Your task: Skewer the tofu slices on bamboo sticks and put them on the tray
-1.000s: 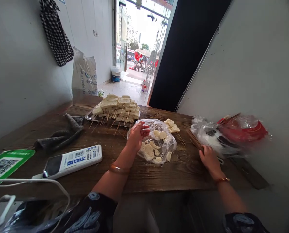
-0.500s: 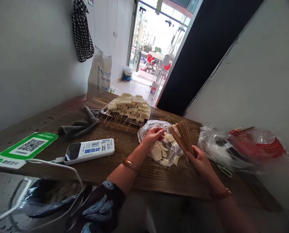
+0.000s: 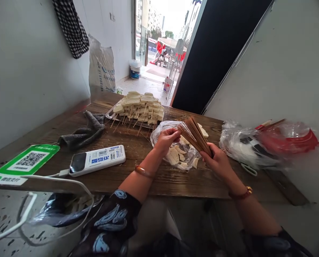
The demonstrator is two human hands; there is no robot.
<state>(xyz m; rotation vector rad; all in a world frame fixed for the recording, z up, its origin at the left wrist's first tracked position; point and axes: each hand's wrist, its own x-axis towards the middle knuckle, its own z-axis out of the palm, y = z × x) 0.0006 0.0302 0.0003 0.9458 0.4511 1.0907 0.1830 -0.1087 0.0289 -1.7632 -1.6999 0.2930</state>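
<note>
My right hand (image 3: 217,162) is closed around the lower end of a fanned bundle of thin wooden skewers (image 3: 196,137), tilted up to the left. At the bundle's upper left tips is my left hand (image 3: 165,142), thumb and finger pinched together; whether a skewer is between them I cannot make out. Below both hands lies an open clear plastic bag (image 3: 158,130) with pale flat slices (image 3: 172,156) in it, partly covered by the left hand. Behind it, skewered pale slices (image 3: 139,101) are piled on a metal tray (image 3: 110,115), sticks pointing towards me.
On the wooden table (image 3: 138,175) lie a grey cloth (image 3: 86,134), a white power bank (image 3: 97,160) with a cable, and a green QR-code card (image 3: 28,160). Plastic bags (image 3: 245,142) and a red basin-like thing (image 3: 295,139) are at the right.
My view has tipped down and shifted. The skewer bundle and my left hand have come together, so the left fingers are now at the skewer tips.
</note>
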